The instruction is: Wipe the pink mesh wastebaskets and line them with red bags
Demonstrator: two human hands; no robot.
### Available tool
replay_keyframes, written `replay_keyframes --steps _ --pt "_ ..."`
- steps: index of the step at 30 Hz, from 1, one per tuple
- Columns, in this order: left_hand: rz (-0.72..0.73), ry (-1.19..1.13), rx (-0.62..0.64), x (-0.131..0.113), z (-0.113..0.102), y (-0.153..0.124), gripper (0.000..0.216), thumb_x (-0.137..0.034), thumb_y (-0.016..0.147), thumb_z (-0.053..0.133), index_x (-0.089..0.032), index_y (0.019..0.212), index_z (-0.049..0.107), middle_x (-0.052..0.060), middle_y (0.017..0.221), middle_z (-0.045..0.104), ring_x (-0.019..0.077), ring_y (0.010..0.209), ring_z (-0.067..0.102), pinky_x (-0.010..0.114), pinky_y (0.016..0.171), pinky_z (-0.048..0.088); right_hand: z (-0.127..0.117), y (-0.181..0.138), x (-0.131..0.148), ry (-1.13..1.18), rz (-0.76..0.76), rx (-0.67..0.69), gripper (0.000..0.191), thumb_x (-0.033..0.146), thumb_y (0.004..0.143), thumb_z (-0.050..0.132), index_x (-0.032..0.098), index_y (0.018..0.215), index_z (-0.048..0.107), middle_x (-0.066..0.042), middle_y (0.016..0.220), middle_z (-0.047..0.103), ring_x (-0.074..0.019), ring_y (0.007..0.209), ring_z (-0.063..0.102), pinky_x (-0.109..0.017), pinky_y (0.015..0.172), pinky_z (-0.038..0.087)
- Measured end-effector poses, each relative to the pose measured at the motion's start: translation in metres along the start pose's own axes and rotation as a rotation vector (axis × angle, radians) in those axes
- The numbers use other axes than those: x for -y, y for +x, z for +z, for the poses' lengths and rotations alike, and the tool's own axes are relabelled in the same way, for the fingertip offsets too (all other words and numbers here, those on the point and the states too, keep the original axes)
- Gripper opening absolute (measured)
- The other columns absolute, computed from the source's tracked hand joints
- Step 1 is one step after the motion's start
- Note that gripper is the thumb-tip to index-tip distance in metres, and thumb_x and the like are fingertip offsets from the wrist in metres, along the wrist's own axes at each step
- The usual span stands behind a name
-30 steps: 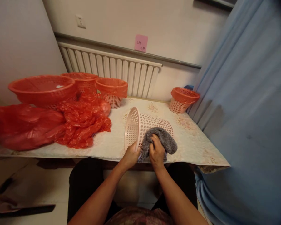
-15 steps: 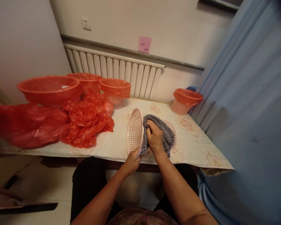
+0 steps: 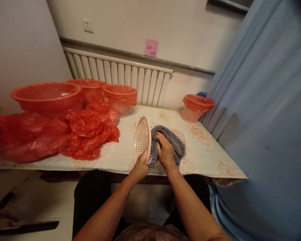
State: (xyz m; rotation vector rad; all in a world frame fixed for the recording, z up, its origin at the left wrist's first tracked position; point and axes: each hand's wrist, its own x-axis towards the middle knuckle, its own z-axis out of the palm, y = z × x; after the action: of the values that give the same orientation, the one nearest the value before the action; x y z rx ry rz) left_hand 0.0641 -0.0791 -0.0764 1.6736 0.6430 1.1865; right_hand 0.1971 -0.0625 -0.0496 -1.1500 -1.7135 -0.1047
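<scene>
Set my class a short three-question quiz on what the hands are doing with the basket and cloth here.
1. True or false: the pink basket stands upright on the table.
2. Which hand holds the grey cloth against the basket's side? A) left hand B) right hand
3. What part of the basket does the left hand grip?
Key: 1 false, it lies on its side; 2 B; 3 its rim.

pale pink basket (image 3: pixel 141 139), grey cloth (image 3: pixel 173 142), red bags (image 3: pixel 90 130), floral tablecloth (image 3: pixel 205 150)
</scene>
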Motion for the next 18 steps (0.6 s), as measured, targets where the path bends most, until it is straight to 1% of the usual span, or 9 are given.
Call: replay_keyframes --steps 4,7,10,12,14,18 --pt "-0.077 0.117 -0.052 0.009 -0.001 -0.008 0.038 -0.018 0.085 0.045 -0.015 0.121 0.054 0.007 0.119 0.063 0.0204 0.113 0.055 0.034 0.102 0.039 -0.01 -0.002 -0.043 -0.104 0.105 -0.084 0.04 0.009 0.082 0.04 0.015 0.117 0.059 -0.011 0.125 0.059 -0.0191 0.119 0.052 -0.041 0.106 0.039" --pt "-0.107 0.157 -0.037 0.014 -0.001 -0.011 0.037 -0.021 0.085 0.045 -0.015 0.12 0.055 0.007 0.116 0.065 0.0207 0.111 0.057 0.034 0.102 0.041 -0.026 -0.011 -0.079 -0.206 0.196 -0.159 0.041 0.011 0.081 0.039 0.013 0.116 0.059 -0.012 0.124 0.059 -0.0204 0.119 0.052 -0.043 0.106 0.037" --pt "-0.107 0.179 -0.04 0.017 -0.003 -0.008 0.035 -0.021 0.084 0.045 -0.015 0.117 0.057 0.007 0.114 0.066 0.0213 0.108 0.058 0.035 0.1 0.042 -0.042 -0.025 -0.101 -0.279 0.26 -0.23 0.041 0.012 0.08 0.039 0.013 0.116 0.059 -0.012 0.124 0.059 -0.0213 0.118 0.052 -0.044 0.105 0.038" --pt "-0.102 0.18 -0.042 0.019 -0.007 -0.005 0.035 -0.021 0.083 0.046 -0.014 0.116 0.057 0.008 0.115 0.065 0.0219 0.109 0.058 0.036 0.1 0.042 -0.046 -0.035 -0.107 -0.305 0.293 -0.283 0.04 0.013 0.081 0.039 0.013 0.116 0.058 -0.013 0.124 0.059 -0.0218 0.118 0.053 -0.045 0.103 0.039" --pt "-0.106 0.165 -0.039 0.021 -0.012 -0.001 0.035 -0.021 0.083 0.045 -0.013 0.115 0.058 0.009 0.115 0.065 0.0224 0.109 0.058 0.037 0.1 0.042 -0.045 -0.044 -0.105 -0.312 0.314 -0.332 0.04 0.014 0.083 0.038 0.012 0.117 0.058 -0.014 0.123 0.059 -0.0219 0.118 0.052 -0.045 0.103 0.039" --pt "-0.113 0.131 -0.005 0.026 -0.024 0.006 0.035 -0.022 0.082 0.046 -0.012 0.114 0.058 0.009 0.115 0.066 0.0227 0.11 0.058 0.038 0.101 0.042 -0.026 -0.057 -0.084 -0.283 0.309 -0.359 0.037 0.014 0.084 0.037 0.013 0.115 0.059 -0.014 0.122 0.059 -0.0216 0.12 0.051 -0.045 0.104 0.039"
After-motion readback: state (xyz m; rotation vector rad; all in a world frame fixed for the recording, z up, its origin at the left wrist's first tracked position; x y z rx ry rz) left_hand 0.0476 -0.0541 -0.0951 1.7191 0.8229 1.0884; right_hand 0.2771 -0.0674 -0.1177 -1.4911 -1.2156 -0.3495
